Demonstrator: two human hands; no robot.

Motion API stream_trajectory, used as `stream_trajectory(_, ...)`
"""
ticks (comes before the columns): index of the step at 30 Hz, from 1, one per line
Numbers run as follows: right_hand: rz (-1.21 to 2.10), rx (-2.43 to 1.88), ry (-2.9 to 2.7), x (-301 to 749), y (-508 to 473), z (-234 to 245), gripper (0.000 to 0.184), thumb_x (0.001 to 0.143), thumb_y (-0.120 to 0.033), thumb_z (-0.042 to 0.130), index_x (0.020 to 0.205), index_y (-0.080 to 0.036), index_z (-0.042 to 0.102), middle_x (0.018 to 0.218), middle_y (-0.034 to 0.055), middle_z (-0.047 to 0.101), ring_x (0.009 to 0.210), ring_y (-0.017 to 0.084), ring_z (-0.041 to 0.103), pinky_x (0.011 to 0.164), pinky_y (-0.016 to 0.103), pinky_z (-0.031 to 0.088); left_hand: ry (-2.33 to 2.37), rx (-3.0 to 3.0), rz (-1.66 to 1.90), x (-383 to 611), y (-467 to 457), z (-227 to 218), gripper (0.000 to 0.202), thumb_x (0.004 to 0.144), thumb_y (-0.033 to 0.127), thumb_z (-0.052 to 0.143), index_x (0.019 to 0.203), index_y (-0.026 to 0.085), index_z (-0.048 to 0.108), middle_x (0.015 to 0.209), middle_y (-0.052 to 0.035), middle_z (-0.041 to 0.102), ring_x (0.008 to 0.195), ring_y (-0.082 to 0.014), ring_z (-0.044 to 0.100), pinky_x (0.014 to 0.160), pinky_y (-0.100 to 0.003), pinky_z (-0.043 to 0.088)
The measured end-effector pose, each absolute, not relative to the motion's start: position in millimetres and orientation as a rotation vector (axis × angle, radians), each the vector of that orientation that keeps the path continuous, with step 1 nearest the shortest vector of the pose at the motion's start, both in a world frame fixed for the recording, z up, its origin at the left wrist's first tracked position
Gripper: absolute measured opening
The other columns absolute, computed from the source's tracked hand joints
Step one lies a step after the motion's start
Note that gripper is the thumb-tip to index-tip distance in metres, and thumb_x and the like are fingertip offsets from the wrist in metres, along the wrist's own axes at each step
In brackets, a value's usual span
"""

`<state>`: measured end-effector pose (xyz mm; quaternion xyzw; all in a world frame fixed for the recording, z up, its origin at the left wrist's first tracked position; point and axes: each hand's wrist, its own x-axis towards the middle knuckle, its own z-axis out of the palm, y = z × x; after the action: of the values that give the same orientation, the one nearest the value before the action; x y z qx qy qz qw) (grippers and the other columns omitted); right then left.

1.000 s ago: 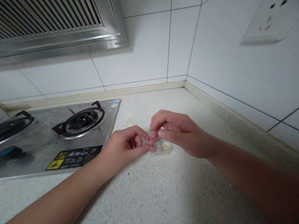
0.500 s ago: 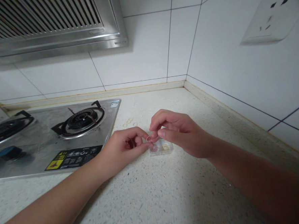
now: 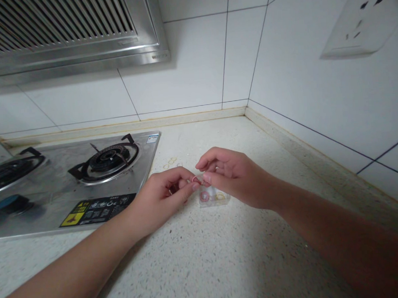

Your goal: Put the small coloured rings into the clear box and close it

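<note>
My left hand (image 3: 163, 197) and my right hand (image 3: 229, 174) meet fingertip to fingertip over the speckled countertop (image 3: 206, 261). Between them they pinch a small red rubber band (image 3: 196, 179). Just below the fingertips sits a small clear plastic box (image 3: 214, 197). It holds a red band (image 3: 205, 196) on its left side and a yellow band (image 3: 220, 196) on its right side. Both hands are closed in a pinch.
A steel gas hob (image 3: 69, 184) with a burner (image 3: 108, 159) lies to the left. Some pale loose bands (image 3: 171, 161) lie on the counter behind my hands. A range hood (image 3: 67, 35) hangs above. Tiled walls meet at the corner, with a socket (image 3: 363, 22) on the right.
Both hands have risen a little off the box, still pinching the red band. The box's red band, earlier covered by my left fingers, now shows.
</note>
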<state>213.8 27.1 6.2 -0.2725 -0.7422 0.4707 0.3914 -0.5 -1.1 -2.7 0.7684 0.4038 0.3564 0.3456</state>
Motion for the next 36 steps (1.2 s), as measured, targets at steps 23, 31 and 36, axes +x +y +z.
stream_trajectory(23, 0.946, -0.871, -1.977, 215.2, 27.1, 8.6, 0.011, 0.086, -0.027, 0.067, 0.085, -0.016, 0.070, 0.073, 0.0021, 0.067, 0.065, 0.013, 0.057, 0.059, 0.026, 0.044, 1.058, 1.965, 0.930, -1.6, -0.4, -1.7, 0.019, 0.100, 0.036, 0.058, 0.094, 0.019, 0.065, 0.070, 0.0032, 0.056, 0.063, -0.0121, 0.051, 0.057, -0.025, 0.038)
stream_trajectory(31, 0.914, -0.854, -1.963, 215.1, 26.6, 8.1, 0.012, 0.086, -0.028, 0.067, 0.084, -0.016, 0.070, 0.072, 0.0022, 0.066, 0.064, 0.013, 0.057, 0.057, 0.025, 0.043, 1.054, 1.988, 0.938, -1.5, -1.1, 0.2, 0.019, 0.099, 0.034, 0.057, 0.090, 0.018, 0.062, 0.067, 0.0039, 0.053, 0.062, -0.0120, 0.049, 0.056, -0.025, 0.037)
stream_trajectory(36, 0.911, -0.835, -1.942, 215.4, 26.3, 9.2, 0.011, 0.085, -0.027, 0.067, 0.084, -0.016, 0.070, 0.074, 0.0028, 0.068, 0.065, 0.014, 0.059, 0.057, 0.026, 0.045, 1.069, 1.996, 0.930, -2.0, -1.7, 0.4, 0.017, 0.099, 0.032, 0.057, 0.090, 0.018, 0.061, 0.069, 0.0036, 0.053, 0.062, -0.0120, 0.051, 0.056, -0.025, 0.037)
